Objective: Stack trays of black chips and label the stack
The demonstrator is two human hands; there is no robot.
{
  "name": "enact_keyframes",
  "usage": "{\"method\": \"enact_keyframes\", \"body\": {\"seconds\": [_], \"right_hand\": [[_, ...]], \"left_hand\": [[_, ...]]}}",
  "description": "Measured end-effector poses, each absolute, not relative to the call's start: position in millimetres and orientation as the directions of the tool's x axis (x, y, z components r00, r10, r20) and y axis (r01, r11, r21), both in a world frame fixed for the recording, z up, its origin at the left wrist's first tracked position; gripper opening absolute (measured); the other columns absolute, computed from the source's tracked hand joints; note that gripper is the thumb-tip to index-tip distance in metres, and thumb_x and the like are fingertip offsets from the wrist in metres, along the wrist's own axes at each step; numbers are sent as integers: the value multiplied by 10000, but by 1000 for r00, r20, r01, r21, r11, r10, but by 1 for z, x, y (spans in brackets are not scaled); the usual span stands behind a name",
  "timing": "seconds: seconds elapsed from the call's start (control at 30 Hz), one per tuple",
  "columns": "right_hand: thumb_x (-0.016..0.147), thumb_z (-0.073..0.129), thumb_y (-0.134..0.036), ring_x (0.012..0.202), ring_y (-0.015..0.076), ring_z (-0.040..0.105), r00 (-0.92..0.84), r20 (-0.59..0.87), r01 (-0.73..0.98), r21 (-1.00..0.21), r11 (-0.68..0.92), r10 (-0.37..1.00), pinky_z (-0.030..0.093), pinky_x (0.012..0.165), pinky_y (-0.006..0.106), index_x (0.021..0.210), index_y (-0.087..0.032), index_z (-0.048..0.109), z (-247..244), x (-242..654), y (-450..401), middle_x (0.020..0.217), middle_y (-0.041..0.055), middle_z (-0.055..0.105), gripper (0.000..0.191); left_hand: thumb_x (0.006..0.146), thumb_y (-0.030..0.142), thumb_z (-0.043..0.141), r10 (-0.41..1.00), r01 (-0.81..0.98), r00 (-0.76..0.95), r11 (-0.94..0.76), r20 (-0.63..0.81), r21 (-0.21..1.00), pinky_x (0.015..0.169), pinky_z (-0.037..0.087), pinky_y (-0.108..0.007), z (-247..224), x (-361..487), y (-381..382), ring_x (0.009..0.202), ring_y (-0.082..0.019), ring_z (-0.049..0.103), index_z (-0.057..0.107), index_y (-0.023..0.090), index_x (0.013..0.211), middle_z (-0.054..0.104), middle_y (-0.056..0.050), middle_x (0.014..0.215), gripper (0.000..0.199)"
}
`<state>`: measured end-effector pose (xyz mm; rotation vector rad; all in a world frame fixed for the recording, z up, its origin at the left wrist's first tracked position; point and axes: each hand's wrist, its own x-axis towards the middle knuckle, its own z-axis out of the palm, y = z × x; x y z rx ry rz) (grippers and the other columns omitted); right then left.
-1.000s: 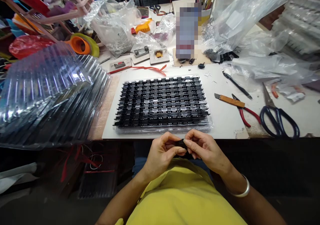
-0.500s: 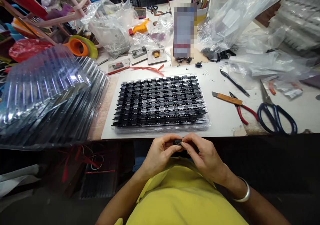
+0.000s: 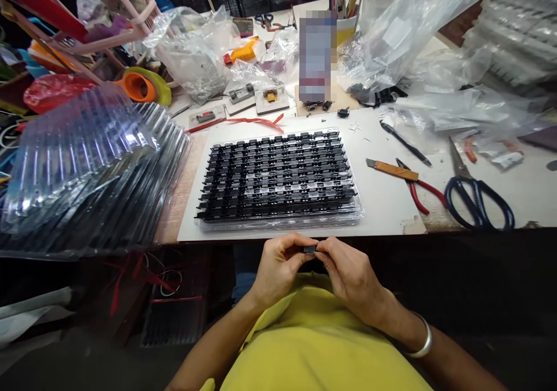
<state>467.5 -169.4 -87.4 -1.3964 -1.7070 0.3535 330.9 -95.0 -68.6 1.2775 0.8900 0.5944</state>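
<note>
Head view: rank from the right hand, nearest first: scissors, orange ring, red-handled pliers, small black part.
From the right hand:
1. Small black part: at the fingertips of both hands.
2. Red-handled pliers: on the table, ahead and right.
3. Scissors: farther right, past the pliers.
4. Orange ring: far left, behind the clear trays.

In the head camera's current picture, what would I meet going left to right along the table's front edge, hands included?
Clear ridged plastic trays, left hand, small black pinned component, right hand, red-handled pliers, navy-handled scissors.
</note>
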Motion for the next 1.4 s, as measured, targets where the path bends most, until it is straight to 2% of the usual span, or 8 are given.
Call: {"method": "enact_keyframes", "body": {"seconds": [0.23,0.37,0.47,0.63,0.77,1.03,1.2,1.4], "right_hand": [[928,395,-121,582,134,507,112,403,622,-741,253,908,417,541,257,864,-196,506,-87,465,-167,694,16,532,149],[922,488,-238,602,118,540,99,121,293,-952,88,988,451,552,235,882,-205,507,-83,472,-165,719,-5,560,56],[879,572,-301,618,112,529,108,21,122,-992,8,994,462,563,227,863,-208,493,-84,474,-166,728,-21,531,124],[868,573,-245,644,110,521,169,67,153,-987,41,983,454,578,224,885,-216,486,-85,471,-168,755,-23,517,93],[839,565,-168,612,104,493,145,194,263,-953,152,970,420,544,220,899,-228,473,-79,468,-171,736,-32,495,125],[806,532,-82,567,92,392,118,371,352,-883,311,921,329,516,229,863,-227,448,-73,458,-173,684,-49,417,177],[865,552,-170,585,90,432,149,196,231,-960,159,969,360,527,218,887,-237,503,-78,459,-170,698,-48,461,86],[923,505,-194,502,70,451,150,100,23,-995,97,984,381,470,181,1005,-286,568,-87,456,-173,629,-70,495,138]], "left_hand": [[734,127,653,828,118,529,146,-187,982,700,520,-290,-70,331,-96,732,-193,648,712,160,806,706,-50,776,98],[790,120,608,841,114,541,-88,12,990,767,507,-307,-72,327,-96,829,-192,634,725,212,869,685,-54,887,168],[815,126,592,814,144,561,-275,150,951,761,481,-288,-71,321,-94,845,-169,584,737,266,923,600,-53,919,228],[807,195,640,704,144,703,6,-106,990,714,461,-260,-60,311,-88,783,-142,527,689,261,1065,515,-39,923,271],[825,255,633,718,140,672,115,-180,983,681,427,-247,-56,309,-90,752,-140,525,694,207,972,547,-38,868,166],[833,256,619,734,47,677,31,-55,998,729,414,-291,-60,308,-94,804,-178,531,699,184,914,559,-47,833,134],[884,270,550,756,106,651,3,-71,994,703,407,-281,-61,307,-95,781,-163,523,671,181,932,548,-38,832,158],[944,200,411,803,163,568,-326,181,931,614,359,-244,-70,315,-110,661,-121,466,569,180,825,490,1,720,199]]}}
